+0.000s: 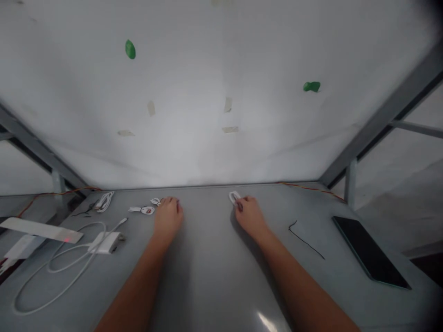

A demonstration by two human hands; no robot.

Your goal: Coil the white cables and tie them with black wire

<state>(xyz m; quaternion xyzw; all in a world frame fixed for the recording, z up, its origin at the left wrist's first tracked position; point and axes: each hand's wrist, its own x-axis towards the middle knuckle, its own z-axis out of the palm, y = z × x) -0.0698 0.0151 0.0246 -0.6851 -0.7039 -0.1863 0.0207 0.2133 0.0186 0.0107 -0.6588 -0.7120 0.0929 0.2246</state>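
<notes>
My right hand [249, 213] pinches a small coiled white cable [234, 197] near the back of the grey table; its loop sticks out past my fingertips. To the left, my left hand [168, 213] rests on the tabletop with its fingers curled in. A small bundled white cable [155, 201] emerges at that hand's left side, partly covered by it. What the left fingers close on is hidden. Another tied white cable bundle [142, 210] lies just left of it. Farther left is a coiled white cable [104, 201].
A white charger [106, 243] with a long looped white cable [51, 302] lies at the left, beside a pale flat strip [41, 229]. On the right are a thin black tie [306, 242] and a dark tablet-like slab [370, 251]. A white panel [194, 157] rises behind the table.
</notes>
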